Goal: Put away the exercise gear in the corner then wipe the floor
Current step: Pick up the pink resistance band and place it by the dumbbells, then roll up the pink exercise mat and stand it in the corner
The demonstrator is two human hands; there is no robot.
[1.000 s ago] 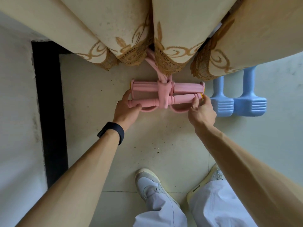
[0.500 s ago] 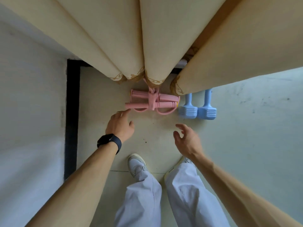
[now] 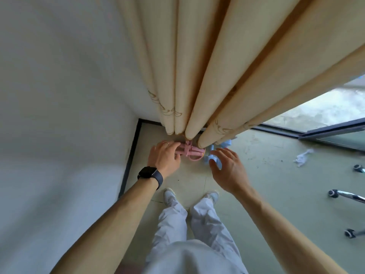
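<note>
Beige curtain [image 3: 217,76] hangs at 12 o'clock; white wall [image 3: 59,95] fills 9 o'clock, edged by black skirting [image 3: 129,159]; 3 chair casters [image 3: 333,193] at 3 o'clock.

This is a room in a home, seen at one corner. At 9 o'clock a plain white wall [image 3: 59,86] meets a pale tiled floor [image 3: 276,184] along a black skirting strip [image 3: 129,161]. At 12 o'clock hang long cream curtains [image 3: 207,76] with gold embroidery near the hem. At 2 o'clock a dark-framed sliding glass door [image 3: 325,129] reaches floor level. At 3 o'clock stand the chrome leg and castors of a swivel chair [image 3: 349,195]. A pink pull-rope exerciser [image 3: 190,152] and blue dumbbells [image 3: 211,148] lie under the curtain hem.
</note>
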